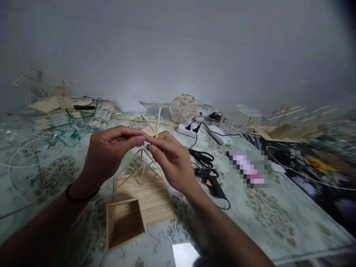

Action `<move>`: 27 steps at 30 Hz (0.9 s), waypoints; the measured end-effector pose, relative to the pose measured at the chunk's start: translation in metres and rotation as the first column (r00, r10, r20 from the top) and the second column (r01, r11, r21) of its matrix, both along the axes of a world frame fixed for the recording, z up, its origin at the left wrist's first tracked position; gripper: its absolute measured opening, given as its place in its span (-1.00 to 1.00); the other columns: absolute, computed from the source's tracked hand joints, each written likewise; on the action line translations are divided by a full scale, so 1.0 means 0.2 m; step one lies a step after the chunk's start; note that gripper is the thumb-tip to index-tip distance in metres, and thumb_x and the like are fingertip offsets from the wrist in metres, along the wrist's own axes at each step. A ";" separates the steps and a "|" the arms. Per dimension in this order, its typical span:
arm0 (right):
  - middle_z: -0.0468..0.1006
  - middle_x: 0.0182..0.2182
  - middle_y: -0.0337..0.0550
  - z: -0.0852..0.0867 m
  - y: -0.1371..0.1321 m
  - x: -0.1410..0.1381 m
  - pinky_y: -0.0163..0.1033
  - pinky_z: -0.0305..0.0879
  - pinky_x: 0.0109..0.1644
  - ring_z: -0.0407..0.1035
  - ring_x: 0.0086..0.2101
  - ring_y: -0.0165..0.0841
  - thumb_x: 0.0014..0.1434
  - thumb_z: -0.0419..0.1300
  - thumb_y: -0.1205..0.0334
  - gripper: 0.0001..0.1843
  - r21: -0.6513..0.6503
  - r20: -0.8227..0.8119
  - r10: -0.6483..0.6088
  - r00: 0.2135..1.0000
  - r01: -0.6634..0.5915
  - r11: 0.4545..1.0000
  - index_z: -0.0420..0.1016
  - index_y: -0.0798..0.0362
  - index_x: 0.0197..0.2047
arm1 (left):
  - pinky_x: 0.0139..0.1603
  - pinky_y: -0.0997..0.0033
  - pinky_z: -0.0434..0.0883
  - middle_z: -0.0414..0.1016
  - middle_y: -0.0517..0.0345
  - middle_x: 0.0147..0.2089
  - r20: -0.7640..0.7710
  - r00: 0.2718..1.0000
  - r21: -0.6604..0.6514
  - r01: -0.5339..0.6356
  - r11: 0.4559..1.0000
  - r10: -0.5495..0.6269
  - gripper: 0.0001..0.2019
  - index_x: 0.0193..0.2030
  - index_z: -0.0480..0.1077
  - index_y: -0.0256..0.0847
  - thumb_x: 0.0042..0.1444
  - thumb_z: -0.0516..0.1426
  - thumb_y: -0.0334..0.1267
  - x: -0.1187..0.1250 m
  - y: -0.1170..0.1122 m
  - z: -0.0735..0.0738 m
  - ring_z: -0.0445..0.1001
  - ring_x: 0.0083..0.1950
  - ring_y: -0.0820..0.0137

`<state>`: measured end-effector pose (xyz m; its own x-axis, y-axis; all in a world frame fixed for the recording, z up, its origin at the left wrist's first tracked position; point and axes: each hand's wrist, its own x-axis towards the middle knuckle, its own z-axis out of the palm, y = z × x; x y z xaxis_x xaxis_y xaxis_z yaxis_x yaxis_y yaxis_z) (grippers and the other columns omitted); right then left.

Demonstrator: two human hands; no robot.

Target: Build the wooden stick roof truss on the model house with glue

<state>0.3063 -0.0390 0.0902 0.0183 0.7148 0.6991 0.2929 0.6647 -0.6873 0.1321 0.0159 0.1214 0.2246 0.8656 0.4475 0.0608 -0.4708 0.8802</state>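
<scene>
My left hand and my right hand meet fingertip to fingertip above a model made of thin wooden sticks. Both are closed in a pinch. Whatever lies between the fingertips is too small or hidden to name. Just beneath them rises the model's peaked stick frame, standing on a slatted stick base. An open square stick box is at the base's near left corner. Behind my right fingers a light wooden stick points upward; I cannot tell whether it is held or part of the model.
Right of the model lie a black glue gun and its coiled cable. Farther back are a white power strip, a round stick lattice and a box-shaped lattice. Bundled sticks and crumpled plastic lie left.
</scene>
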 end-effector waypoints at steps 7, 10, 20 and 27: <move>0.46 -0.24 -0.21 0.02 -0.02 0.02 -0.23 0.37 -0.17 0.39 -0.21 -0.37 0.44 0.22 0.35 -0.61 -0.149 -0.092 0.125 0.988 -0.138 0.979 0.67 -0.17 0.22 | -0.14 0.46 0.61 0.75 0.29 -0.30 -0.122 0.988 0.180 -0.067 0.981 0.090 -0.91 -0.21 0.74 -0.04 0.18 0.38 -0.33 -0.02 0.01 0.01 0.68 -0.26 0.41; 0.47 -0.25 -0.21 0.03 -0.01 0.07 -0.23 0.35 -0.19 0.39 -0.23 -0.37 0.44 0.24 0.31 -0.63 -0.179 -0.073 0.078 0.994 -0.090 0.980 0.67 -0.14 0.23 | -0.18 0.45 0.57 0.71 0.29 -0.35 -0.130 0.983 0.172 -0.109 0.979 0.132 -0.95 -0.26 0.71 -0.08 0.18 0.37 -0.31 -0.06 0.07 0.00 0.63 -0.31 0.42; 0.53 -0.23 -0.21 0.06 0.01 0.20 -0.23 0.48 -0.23 0.43 -0.35 -0.40 0.40 0.31 0.21 -0.70 -0.245 -0.074 0.061 0.995 -0.078 0.966 0.69 -0.12 0.16 | -0.49 0.58 0.20 0.12 0.40 -0.55 -0.033 0.988 -0.034 -0.153 0.988 0.152 -0.56 -0.43 0.23 -0.16 0.38 0.21 0.03 -0.26 0.54 -0.14 0.13 -0.53 0.59; 0.54 -0.29 -0.23 0.05 0.01 0.22 -0.17 0.47 -0.16 0.43 -0.33 -0.34 0.40 0.30 0.22 -0.60 -0.304 -0.025 0.026 0.999 -0.033 0.952 0.56 -0.10 0.28 | -0.59 0.52 0.13 0.27 0.33 -0.64 -0.204 0.977 -0.165 -0.098 0.981 0.063 -0.53 -0.53 0.33 -0.20 0.28 0.25 0.05 -0.25 0.60 -0.28 0.17 -0.62 0.55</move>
<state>0.3506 -0.0371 0.1009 0.0061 0.8941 0.4479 0.2598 0.4311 -0.8641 0.0815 0.1358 0.0646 0.2199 0.9447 0.2433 0.2723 -0.2989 0.9146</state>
